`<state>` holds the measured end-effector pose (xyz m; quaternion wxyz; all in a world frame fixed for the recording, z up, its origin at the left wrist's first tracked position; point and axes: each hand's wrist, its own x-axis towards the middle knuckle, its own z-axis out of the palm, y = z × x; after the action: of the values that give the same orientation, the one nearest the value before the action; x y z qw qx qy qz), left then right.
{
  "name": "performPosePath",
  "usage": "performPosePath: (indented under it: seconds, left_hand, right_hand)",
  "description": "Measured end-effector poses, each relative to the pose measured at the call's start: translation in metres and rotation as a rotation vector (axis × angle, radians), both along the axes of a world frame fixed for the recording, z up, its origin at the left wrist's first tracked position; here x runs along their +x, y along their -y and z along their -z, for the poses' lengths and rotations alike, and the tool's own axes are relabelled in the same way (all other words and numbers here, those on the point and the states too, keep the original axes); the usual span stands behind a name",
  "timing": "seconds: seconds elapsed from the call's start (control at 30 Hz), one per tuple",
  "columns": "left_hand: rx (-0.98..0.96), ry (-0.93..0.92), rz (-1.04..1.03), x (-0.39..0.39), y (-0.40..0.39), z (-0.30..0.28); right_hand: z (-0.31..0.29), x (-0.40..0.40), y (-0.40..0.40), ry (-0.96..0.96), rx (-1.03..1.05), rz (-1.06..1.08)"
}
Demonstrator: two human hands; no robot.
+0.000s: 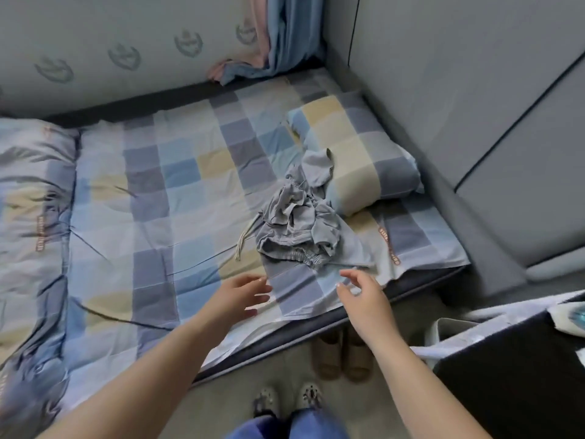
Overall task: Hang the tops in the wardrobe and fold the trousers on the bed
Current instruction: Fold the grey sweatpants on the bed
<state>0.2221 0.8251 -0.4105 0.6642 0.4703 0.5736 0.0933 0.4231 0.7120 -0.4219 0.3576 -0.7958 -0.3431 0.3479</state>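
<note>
- Trousers point(297, 229): grey-blue, crumpled heap, drawstring trailing, on bed point(177, 191) just beyond both hands.
- Left hand point(240, 294), right hand point(361, 294): fingers released, holding nothing.
- Legs indistinguishable inside heap.

Grey padded wall point(443, 74), curtain point(285, 36).

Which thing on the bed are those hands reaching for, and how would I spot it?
Start at the checked bed sheet, then go to the checked pillow at its right end. Against its near corner lies a crumpled grey-blue garment: plain, unchecked, with an elastic waistband and trailing pale drawstring.
</note>
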Motion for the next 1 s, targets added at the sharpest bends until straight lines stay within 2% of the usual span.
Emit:
performPosePath:
  seconds: [0.1,0.17,0.23,0.37,0.47,0.57,0.63,0.7,0.8,0.87,1.0]
  left_hand:
    - [-0.021,-0.065,-0.005,0.013,-0.040,0.045]
    - [0.018,-0.103,0.038,0.021,-0.059,0.078]
    - [0.126,-0.163,0.133,0.031,-0.084,0.118]
    - [0.287,-0.308,0.291,0.047,-0.130,0.205]
    - [0.427,-0.467,0.491,0.056,-0.156,0.264]
    - [0.653,-0.618,0.747,0.062,-0.185,0.321]
    - [0.790,-0.695,0.862,0.065,-0.205,0.354]
    - [0.814,-0.754,0.923,0.067,-0.220,0.380]
    - [0.635,-0.832,0.918,0.069,-0.232,0.412]
    - [0.511,-0.802,0.811,0.069,-0.235,0.425]
    - [0.576,-0.713,0.445,0.063,-0.241,0.427]
  right_hand:
    - [0.054,0.014,-0.044,0.040,-0.163,-0.067]
    - [0.093,0.022,-0.067,0.146,-0.261,-0.139]
    - [0.138,0.031,-0.092,0.247,-0.324,-0.228]
    - [0.230,0.042,-0.138,0.330,-0.459,-0.434]
    - [0.287,0.050,-0.158,0.401,-0.529,-0.557]
    - [0.339,0.064,-0.179,0.464,-0.586,-0.651]
    - [0.372,0.072,-0.190,0.452,-0.641,-0.675]
    - [0.396,0.077,-0.195,0.405,-0.700,-0.692]
    - [0.426,0.082,-0.200,0.366,-0.752,-0.719]
    - [0.436,0.084,-0.202,0.365,-0.756,-0.734]
    - [0.440,0.082,-0.212,0.306,-0.754,-0.670]
